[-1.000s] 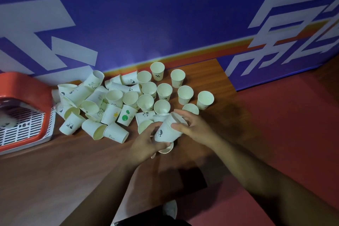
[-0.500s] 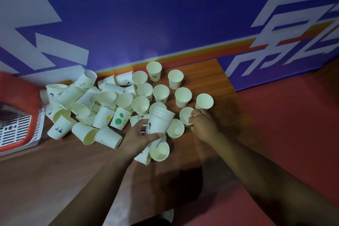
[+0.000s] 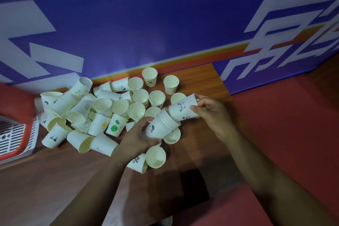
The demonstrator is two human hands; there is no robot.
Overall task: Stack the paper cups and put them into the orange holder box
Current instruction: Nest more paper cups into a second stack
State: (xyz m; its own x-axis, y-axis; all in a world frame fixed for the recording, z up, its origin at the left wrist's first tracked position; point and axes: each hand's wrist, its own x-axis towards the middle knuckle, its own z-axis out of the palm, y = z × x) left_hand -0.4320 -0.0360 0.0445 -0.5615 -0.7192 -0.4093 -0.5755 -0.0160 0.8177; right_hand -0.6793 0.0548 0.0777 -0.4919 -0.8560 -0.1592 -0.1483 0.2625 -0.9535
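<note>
My left hand [image 3: 136, 138] grips a stack of nested paper cups [image 3: 161, 125], tilted with its open end up and to the right. My right hand [image 3: 211, 112] holds a single cup with small panda prints [image 3: 183, 109], its base partly inside the mouth of the stack. Many loose white paper cups [image 3: 102, 106] lie and stand on the brown table [image 3: 55, 180], some upright, some on their sides. The orange holder box [image 3: 18, 134], with a white grid inside, sits at the left edge, partly cut off.
A blue wall with white shapes [image 3: 146, 24] rises right behind the table. Red floor [image 3: 284, 124] lies to the right of the table's edge. Two cups [image 3: 156, 157] lie just below my left hand.
My right hand picked a cup from the right of the pile and brought it to the stack's mouth. The stack in my left hand tilted toward the right.
</note>
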